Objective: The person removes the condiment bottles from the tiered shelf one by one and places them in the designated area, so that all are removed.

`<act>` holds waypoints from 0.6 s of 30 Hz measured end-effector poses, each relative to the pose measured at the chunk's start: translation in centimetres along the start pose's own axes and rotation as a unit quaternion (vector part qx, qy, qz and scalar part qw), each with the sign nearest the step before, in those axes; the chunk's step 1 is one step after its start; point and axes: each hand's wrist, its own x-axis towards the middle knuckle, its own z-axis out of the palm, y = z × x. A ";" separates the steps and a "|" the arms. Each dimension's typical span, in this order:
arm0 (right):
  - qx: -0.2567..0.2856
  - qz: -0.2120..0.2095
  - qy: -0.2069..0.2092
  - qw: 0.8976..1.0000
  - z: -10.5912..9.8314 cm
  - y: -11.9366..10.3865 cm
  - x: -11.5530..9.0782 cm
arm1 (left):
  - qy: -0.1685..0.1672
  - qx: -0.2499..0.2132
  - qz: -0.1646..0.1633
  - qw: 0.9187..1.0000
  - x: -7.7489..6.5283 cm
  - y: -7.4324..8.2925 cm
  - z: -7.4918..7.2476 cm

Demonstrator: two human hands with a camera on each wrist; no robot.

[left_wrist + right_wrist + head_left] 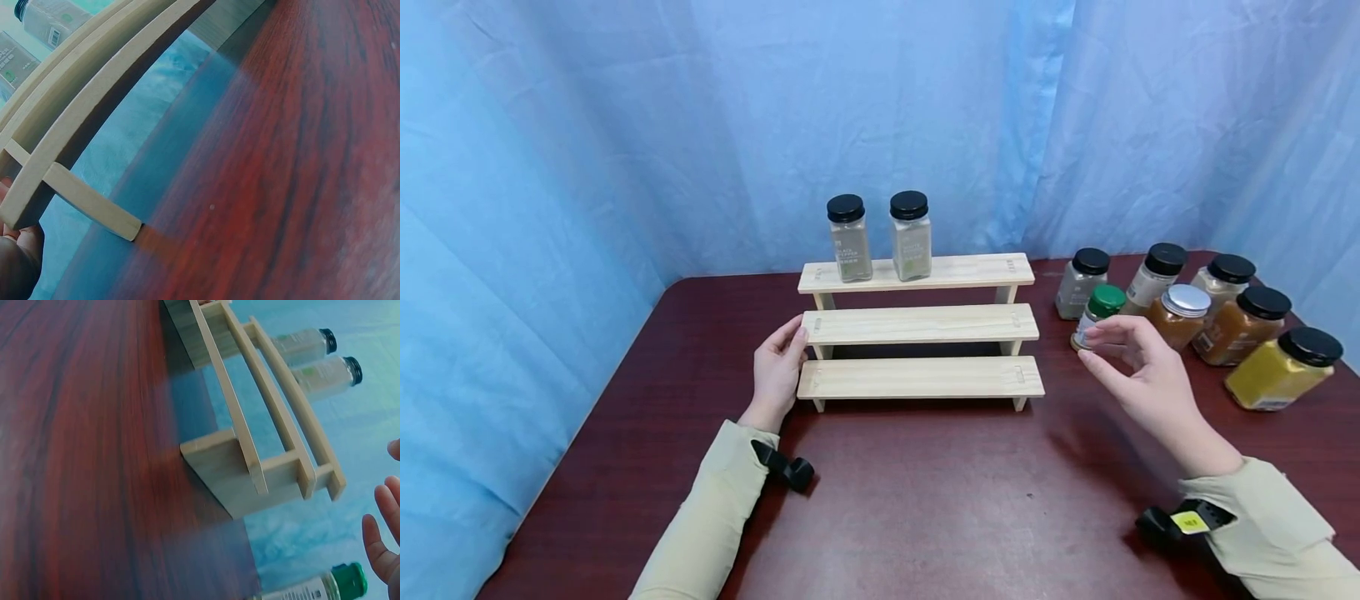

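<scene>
A three-tier wooden rack point(917, 325) stands on the table. My left hand point(778, 367) holds its left end at the middle step, thumb and fingers around the plank's end, as the left wrist view also shows. On the top step stand two square glass jars with black lids, one labelled black pepper point(852, 250) and one beside it point(913, 250). To the right, my right hand point(1138, 371) hovers by a small spice jar with a green lid point(1107, 301), fingers loosely bent and apart. The right wrist view shows space between those fingers and the green-lidded jar point(306, 591).
Behind and right of the small jar stand several more spice jars: a grey one point(1078, 292), one with a silver lid point(1182, 312), a brown one point(1240, 329) and a yellow one point(1273, 375). Blue curtains point(880, 100) hang around the dark red table point(925, 500).
</scene>
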 end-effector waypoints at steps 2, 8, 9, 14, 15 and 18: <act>0.006 -0.005 -0.005 1.000 0.5 -0.1 0.2 | -0.001 0.004 -0.001 1.000 0.0 0.0 0.0; 0.030 -0.018 -0.017 0.999 1.7 -0.8 0.6 | -0.002 0.007 -0.005 1.000 -0.1 -0.1 -0.1; 0.031 -0.019 -0.018 0.999 1.8 -1.0 0.7 | -0.002 0.005 -0.005 1.000 -0.1 -0.1 -0.1; 0.037 -0.024 -0.023 0.999 2.7 -1.6 1.3 | -0.001 0.002 -0.004 1.000 0.0 -0.1 -0.1; 0.041 -0.024 -0.024 0.999 2.9 -1.8 1.5 | -0.001 0.002 -0.005 1.000 0.0 -0.1 -0.1; 0.057 -0.029 -0.031 0.997 3.6 -2.3 1.9 | -0.002 -0.003 -0.006 1.000 0.1 -0.1 -0.1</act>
